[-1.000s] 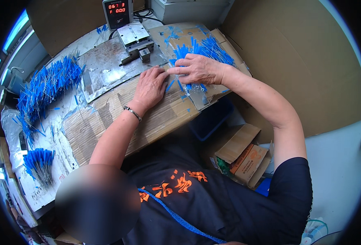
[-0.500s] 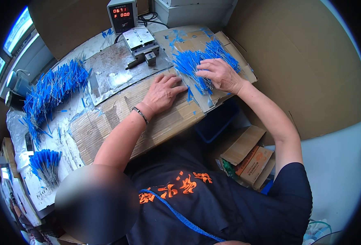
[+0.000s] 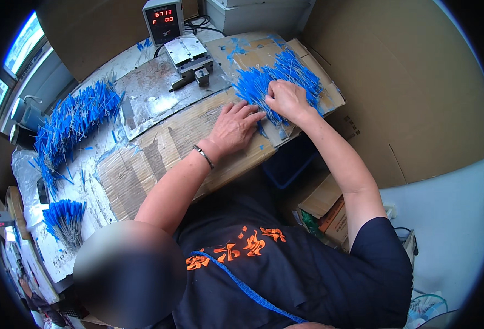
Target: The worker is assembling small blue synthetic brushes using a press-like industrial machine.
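A heap of thin wire pieces with blue sleeves (image 3: 297,68) lies on the cardboard at the right of the bench. Over its near side my right hand (image 3: 287,101) is closed, its fingers curled down. What they grip, if anything, is hidden under the hand. My left hand (image 3: 235,127) lies palm down on the cardboard cover (image 3: 190,131), fingers stretched out, their tips by the heap's left edge. A few loose blue pieces show beside those fingertips.
Behind the hands stands a small metal press fixture (image 3: 190,57) on a steel plate (image 3: 149,82), with a red-lit counter box (image 3: 164,23) behind it. More blue-sleeved wires (image 3: 77,120) are heaped at left, and a bunch (image 3: 65,219) lies nearer. Open cartons (image 3: 324,205) sit below the bench.
My right hand's fingers have curled from spread to closed, and the hand has shifted slightly left. My left hand has slid to the right, nearer the heap. The counter's lit display has changed.
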Available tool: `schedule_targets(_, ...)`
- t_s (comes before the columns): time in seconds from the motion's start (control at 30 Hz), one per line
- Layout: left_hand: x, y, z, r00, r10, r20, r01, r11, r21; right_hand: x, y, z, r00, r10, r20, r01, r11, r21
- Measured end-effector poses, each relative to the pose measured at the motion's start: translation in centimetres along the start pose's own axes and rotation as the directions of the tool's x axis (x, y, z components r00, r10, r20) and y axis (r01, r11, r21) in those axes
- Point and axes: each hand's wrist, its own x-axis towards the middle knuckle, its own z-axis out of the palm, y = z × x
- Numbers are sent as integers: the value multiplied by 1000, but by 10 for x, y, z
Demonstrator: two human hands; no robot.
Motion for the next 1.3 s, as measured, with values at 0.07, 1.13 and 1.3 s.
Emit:
schedule_targets(0.07,-1,-2,-3,999,-13,29,15,998,-54,1,-5,3,1000,3,26,-2,997,-73)
schedule_targets(1.13,5,-65,-32,614,-774,-153,619,593,-515,-13,-2,22,982,-167,-89,177,977,119)
schedule_targets(1.3,-37,-59,-62,638,-768,-44,464,430,-775,-18,-39,6,956,-139,-260,207,944,257)
